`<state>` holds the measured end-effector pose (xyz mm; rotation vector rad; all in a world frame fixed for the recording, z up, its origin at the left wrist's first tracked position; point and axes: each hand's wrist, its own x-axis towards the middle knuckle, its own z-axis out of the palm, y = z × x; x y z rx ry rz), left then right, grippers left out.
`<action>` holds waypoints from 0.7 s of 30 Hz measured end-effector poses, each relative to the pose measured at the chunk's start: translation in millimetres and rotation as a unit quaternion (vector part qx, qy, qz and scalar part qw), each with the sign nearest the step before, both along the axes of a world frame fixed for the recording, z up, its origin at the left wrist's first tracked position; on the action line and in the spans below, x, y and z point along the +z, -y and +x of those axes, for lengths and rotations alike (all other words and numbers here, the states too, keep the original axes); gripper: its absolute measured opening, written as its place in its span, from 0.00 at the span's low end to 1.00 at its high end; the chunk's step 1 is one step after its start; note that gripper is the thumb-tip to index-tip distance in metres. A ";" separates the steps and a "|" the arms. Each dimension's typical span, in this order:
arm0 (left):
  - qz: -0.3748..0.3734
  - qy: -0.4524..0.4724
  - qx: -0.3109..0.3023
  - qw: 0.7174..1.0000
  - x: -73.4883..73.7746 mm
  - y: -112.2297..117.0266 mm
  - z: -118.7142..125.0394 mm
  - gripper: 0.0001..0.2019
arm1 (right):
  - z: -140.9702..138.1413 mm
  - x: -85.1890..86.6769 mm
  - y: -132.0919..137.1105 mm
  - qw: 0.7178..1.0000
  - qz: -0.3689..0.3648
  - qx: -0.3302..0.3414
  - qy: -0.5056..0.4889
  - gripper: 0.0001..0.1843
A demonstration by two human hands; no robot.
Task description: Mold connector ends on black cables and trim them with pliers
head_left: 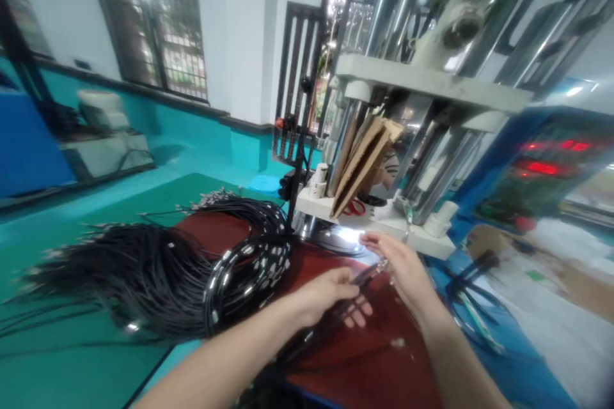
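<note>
My left hand [323, 297] is closed around a few thin black cables [365, 276], thumb and forefinger on top and the other fingertips showing underneath. Small metallic ends of these cables point toward my right hand [405, 268]. That hand is open, its fingers stretched out beside the cable ends; whether it touches them is blurred. Both hands are over a reddish-brown table top [369, 358], just in front of the white lower plate [384, 220] of a machine.
Left of my hands lies a big heap of black cables [158, 275], with a coiled bundle [249, 268] beside it. Cardboard pieces [364, 163] lean between the machine's steel columns. A blue panel with red digits [542, 168] stands at right, above white bags [561, 255].
</note>
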<state>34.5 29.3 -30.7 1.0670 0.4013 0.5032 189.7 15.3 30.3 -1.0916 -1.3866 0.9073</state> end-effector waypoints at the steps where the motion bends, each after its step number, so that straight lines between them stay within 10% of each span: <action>1: 0.006 -0.003 -0.011 1.000 -2.8 -2.0 2.4 0.16 | 2.7 -5.7 0.5 1.000 0.002 -0.005 0.004 0.15; 10: 0.078 -0.118 -0.020 0.990 -13.6 -3.1 22.5 0.14 | 32.6 -38.6 0.5 0.996 -0.015 -0.054 0.073 0.21; 15: 0.115 -0.152 -0.022 0.982 -19.0 -0.1 30.9 0.11 | 39.1 -51.4 7.9 0.994 -0.086 0.054 -0.047 0.19; 21: 0.132 -0.190 -0.028 0.973 -20.9 1.9 35.7 0.13 | 40.3 -56.9 16.8 0.989 -0.100 0.027 -0.110 0.18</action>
